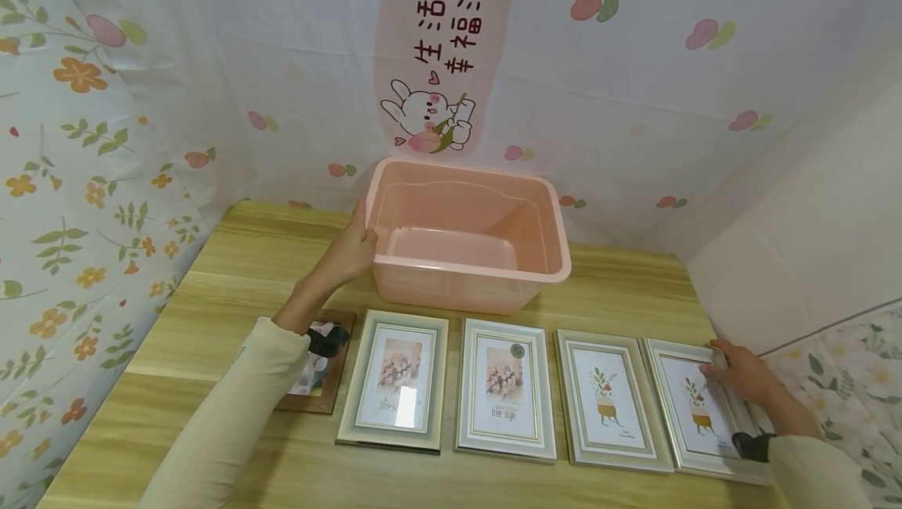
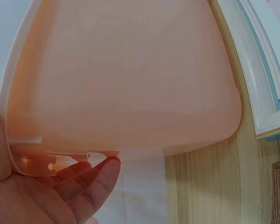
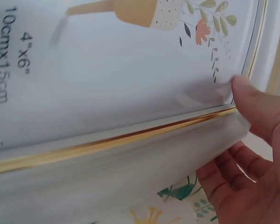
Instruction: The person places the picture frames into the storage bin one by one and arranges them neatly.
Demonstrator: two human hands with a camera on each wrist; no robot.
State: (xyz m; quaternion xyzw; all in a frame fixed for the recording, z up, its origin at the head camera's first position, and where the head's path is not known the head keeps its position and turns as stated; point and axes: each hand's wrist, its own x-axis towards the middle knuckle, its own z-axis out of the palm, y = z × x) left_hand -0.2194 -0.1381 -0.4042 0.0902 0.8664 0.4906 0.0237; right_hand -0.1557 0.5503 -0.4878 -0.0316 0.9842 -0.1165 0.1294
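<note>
A: What is the left hand (image 1: 352, 249) doing?

B: It grips the pink tub (image 1: 451, 286) by the rim, at the tub's left side, near the middle of the head view. In the left wrist view, the fingers (image 2: 95, 189) curl at the rim's corner, lower left.

A: And the right hand (image 1: 747, 380)?

B: Lower right of the head view, holding the end picture frame (image 1: 698, 407) near its upper right corner. The right wrist view shows the thumb (image 3: 259, 107) over the front and the other fingers behind the edge.

A: Is that frame flat?

B: I can't tell whether its right side is raised. Its left edge is close beside a silver frame (image 1: 609, 403) with a matching potted-plant print.

A: What fills the rest of the row?

B: A white frame (image 1: 503, 391) at lower middle, then a cream frame (image 1: 395, 376) with a bright reflection on its front, both showing flowers. The brown frame (image 1: 319, 380), lower left, is partly hidden by the left arm.

A: And around them?

B: The tub stands above the row on a wooden table (image 1: 211, 297). A cartoon rabbit (image 1: 426, 113) decorates the white sheet (image 1: 282, 63) across the top.
</note>
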